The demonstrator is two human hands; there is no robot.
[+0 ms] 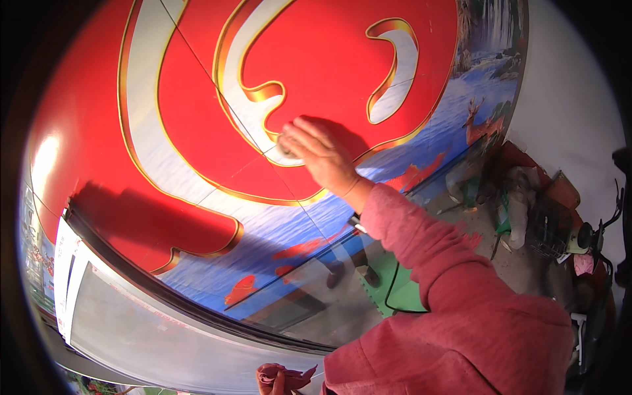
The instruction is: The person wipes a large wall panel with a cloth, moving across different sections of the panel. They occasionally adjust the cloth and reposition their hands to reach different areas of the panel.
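Note:
Against a glossy red tiled wall mural (197, 133) with gold-edged white shapes, my right hand (318, 158) lies nearly flat, its fingers pointing up and left. Under its fingertips is a small, blurred greyish-brown object (285, 149), touching the end of a white curved shape; its kind cannot be told. My left hand (277, 385) is at the bottom edge, partly cut off, and grips a crumpled dark pink cloth (289, 376). A pink sleeve (419, 237) covers my right arm, and its shadow falls on the mural.
A pale, film-covered panel with a dark edge (163, 326) stands at lower left. Beyond my arm are a green mat (400, 286) with a black cable, a dark wire basket (545, 229) and a cluttered vehicle with handlebars (600, 237). A grey wall (563, 108) is at right.

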